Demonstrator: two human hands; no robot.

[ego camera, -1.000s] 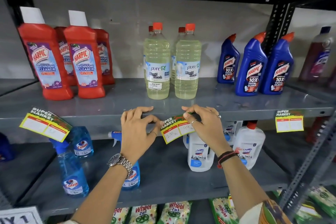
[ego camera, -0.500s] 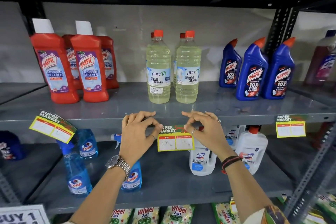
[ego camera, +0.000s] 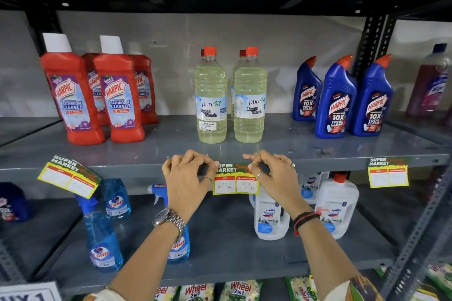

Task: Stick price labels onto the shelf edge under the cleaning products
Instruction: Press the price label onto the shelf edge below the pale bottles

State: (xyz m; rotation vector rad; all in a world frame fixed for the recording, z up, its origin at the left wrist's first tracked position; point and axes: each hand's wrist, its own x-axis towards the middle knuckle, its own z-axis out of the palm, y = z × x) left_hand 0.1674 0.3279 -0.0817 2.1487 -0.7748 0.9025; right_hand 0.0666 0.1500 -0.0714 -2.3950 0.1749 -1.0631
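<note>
Hands meet at the front lip of the grey metal shelf (ego camera: pixel 146 168) in the head view, one at each top corner of a yellow-bordered price label (ego camera: pixel 236 182) with a green "SUPER MARKET" header and two white boxes reading 198 and 99. The left hand (ego camera: pixel 188 178), with a steel wristwatch (ego camera: pixel 168 219) on its wrist, pinches the label's upper left corner between thumb and curled fingertips. The right hand (ego camera: pixel 271 173), wearing rings and a dark thread bracelet (ego camera: pixel 304 219), pinches the upper right corner the same way. Both grips are narrow, closed on the label's edge. The label lies level against the shelf edge, its lower half hanging below the lip, directly under two clear bottles of pale yellow liquid bleach with red caps (ego camera: pixel 230 95).

Left of those stand red Harpic bathroom cleaner bottles with white caps (ego camera: pixel 97 95); right of them stand blue Harpic toilet cleaner bottles with orange tips (ego camera: pixel 342 98). A second similar label (ego camera: pixel 68 177) hangs tilted on the shelf edge under the red bottles, and a third (ego camera: pixel 388 172) sits nearly level under the blue ones. On the shelf below are blue Colin spray bottles (ego camera: pixel 102 239) and white Domex bottles (ego camera: pixel 270 217).
</note>
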